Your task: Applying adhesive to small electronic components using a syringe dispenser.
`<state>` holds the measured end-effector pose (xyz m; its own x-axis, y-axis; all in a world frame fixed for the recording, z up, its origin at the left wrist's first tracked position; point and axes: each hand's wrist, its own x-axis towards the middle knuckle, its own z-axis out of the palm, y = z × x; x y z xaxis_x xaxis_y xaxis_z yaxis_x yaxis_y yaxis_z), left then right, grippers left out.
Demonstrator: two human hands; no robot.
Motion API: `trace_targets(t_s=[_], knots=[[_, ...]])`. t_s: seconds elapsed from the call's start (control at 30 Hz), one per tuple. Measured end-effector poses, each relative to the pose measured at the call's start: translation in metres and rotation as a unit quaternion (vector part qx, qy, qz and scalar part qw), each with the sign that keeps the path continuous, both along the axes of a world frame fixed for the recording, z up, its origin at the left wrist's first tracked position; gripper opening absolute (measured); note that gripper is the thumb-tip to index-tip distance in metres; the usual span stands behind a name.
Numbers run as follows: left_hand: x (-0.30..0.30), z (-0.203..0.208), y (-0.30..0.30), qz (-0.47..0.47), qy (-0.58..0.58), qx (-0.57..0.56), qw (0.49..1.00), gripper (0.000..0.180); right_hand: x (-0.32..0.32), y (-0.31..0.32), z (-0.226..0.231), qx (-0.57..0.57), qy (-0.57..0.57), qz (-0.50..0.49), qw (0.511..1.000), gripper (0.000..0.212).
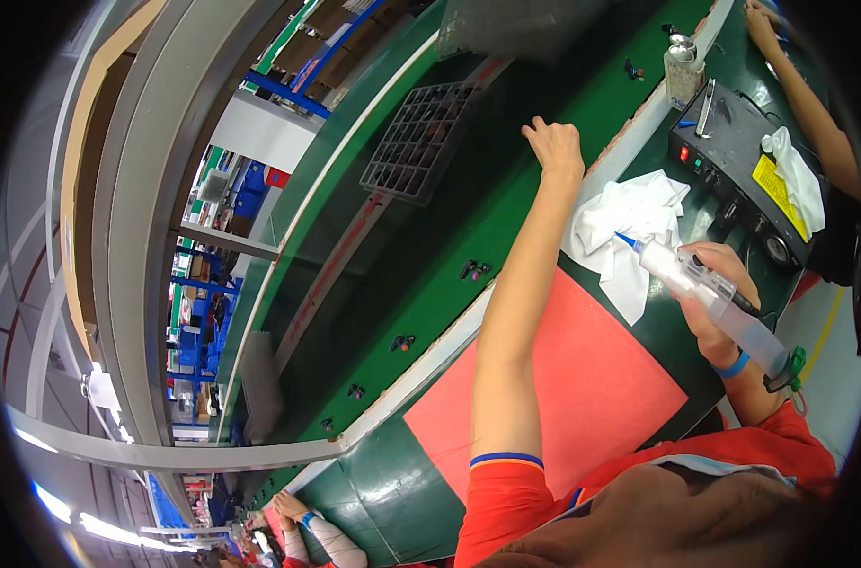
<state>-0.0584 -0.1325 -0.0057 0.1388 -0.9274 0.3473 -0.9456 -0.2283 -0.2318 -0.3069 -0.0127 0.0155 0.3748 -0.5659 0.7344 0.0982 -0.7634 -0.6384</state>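
Note:
My left hand (555,150) reaches out over the green conveyor belt (468,222), its fingers curled together. Whatever may be between those fingertips is too small to make out. In my right hand (707,333) is a dispensing syringe (665,267) with a cloudy white barrel and a blue tip, tilted so the tip points up and left. The tip lies over a crumpled white cloth (608,210) on the bench. Several small dark parts, such as this one (474,271), lie in a line along the belt.
A pink-red mat (591,379) covers the bench before me. A black control box (738,161) with a red-lit switch stands at right, beside a jar (682,78). A clear divided tray (419,142) sits beyond the belt. Co-workers' arms (814,118) and hands (291,508) show at the sides.

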Motion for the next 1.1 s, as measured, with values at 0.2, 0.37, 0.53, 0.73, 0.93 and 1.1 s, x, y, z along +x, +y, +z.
trace_targets(t_s=[0.2, 0.37, 0.53, 0.73, 0.93, 1.1], knots=[[0.03, 0.021, 0.063, -0.051, 0.305, -0.08, 0.948, 0.011, -0.001, 0.005, -0.001, 0.055, -0.009, 0.063, 0.996, 0.039], [0.012, 0.056, 0.171, 0.016, 0.636, -0.067, 0.769, 0.011, -0.001, 0.011, 0.012, 0.043, 0.014, 0.109, 0.993, 0.04], [0.001, 0.034, 0.259, 0.053, 0.769, -0.042, 0.635, 0.009, 0.008, 0.02, 0.001, 0.039, 0.041, 0.156, 0.986, 0.041], [-0.031, 0.009, 0.299, 0.07, 0.84, -0.055, 0.535, 0.006, 0.02, 0.044, 0.01, 0.117, 0.057, 0.182, 0.975, 0.045], [-0.045, -0.01, 0.301, 0.067, 0.85, -0.09, 0.515, 0.009, 0.032, 0.052, -0.002, 0.085, 0.092, 0.203, 0.971, 0.044], [-0.045, -0.013, 0.302, 0.079, 0.873, -0.08, 0.475, 0.017, 0.033, 0.051, -0.012, 0.073, 0.093, 0.171, 0.978, 0.04]])
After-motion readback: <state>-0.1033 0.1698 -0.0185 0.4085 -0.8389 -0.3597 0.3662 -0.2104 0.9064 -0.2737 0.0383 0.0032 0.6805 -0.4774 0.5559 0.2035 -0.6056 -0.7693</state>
